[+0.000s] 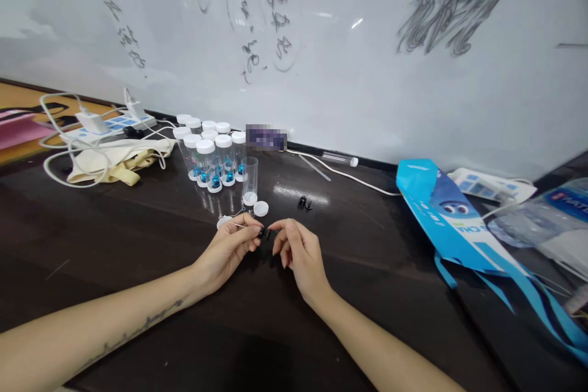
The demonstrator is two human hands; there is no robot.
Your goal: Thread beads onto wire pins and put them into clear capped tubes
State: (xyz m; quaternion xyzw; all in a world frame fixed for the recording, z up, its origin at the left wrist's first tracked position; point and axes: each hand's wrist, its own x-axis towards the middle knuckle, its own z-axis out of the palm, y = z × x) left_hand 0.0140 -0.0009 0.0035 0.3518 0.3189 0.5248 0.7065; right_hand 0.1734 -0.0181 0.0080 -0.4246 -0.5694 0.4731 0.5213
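Note:
My left hand (234, 247) is closed, thumb and index finger pinching a small black piece (261, 233). A thin pale wire or stick (236, 225) runs along these fingers; its kind is unclear. Close by on the right, my right hand (298, 254) has its fingers loosely bent and apart, the index fingertip beside the black piece. Whether they touch is hard to see. Just beyond the hands stand an uncapped clear tube (250, 179) and a white cap (261, 208). Another white cap (224, 222) lies partly behind my left hand. Small black parts (304, 203) rest farther right.
Several white-capped clear tubes (206, 162) with blue items inside stand at back left. A cloth bag (119, 162) and power strip (110, 127) lie left. On the right are a blue bag (429, 214), another power strip (491, 185) and a plastic bottle (519, 223). A whiteboard (340, 92) stands behind.

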